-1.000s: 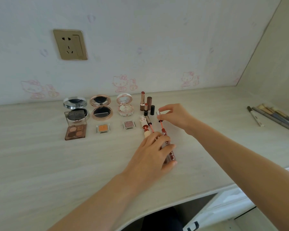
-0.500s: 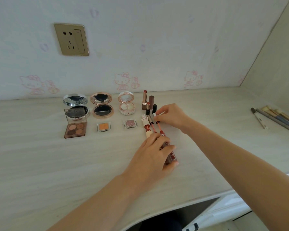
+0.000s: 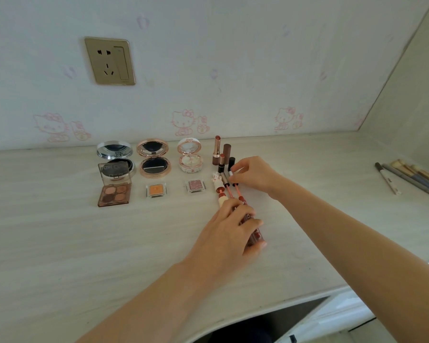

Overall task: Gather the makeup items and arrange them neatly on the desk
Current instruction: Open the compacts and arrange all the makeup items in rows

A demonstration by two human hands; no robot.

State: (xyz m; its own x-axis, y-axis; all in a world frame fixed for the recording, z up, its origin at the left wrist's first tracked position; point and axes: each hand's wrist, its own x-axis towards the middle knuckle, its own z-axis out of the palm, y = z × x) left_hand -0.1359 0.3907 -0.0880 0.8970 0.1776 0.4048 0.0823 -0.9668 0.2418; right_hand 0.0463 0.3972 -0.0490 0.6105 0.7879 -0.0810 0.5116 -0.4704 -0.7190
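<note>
Three open compacts stand in a row at the back: silver (image 3: 114,151), rose-gold (image 3: 153,158) and floral (image 3: 190,157). In front lie a brown eyeshadow palette (image 3: 114,191), an orange pan (image 3: 156,190) and a pink pan (image 3: 195,185). Uncapped lipsticks (image 3: 218,151) stand to the right. My left hand (image 3: 229,230) grips a dark red lip gloss tube (image 3: 255,235) lying on the desk. My right hand (image 3: 254,174) pinches the white cap of its applicator wand (image 3: 237,189). Beside it lie another wand (image 3: 227,186) and a white figurine lip tint (image 3: 218,188).
Several pencils and brushes (image 3: 411,178) lie at the desk's far right by the side wall. A wall socket (image 3: 109,61) sits above the compacts. The desk's front edge (image 3: 295,299) curves, with white drawers below at the right.
My right hand has lowered the applicator wand down and left toward the desk, next to the other wand. My left hand has kept its hold on the gloss tube.
</note>
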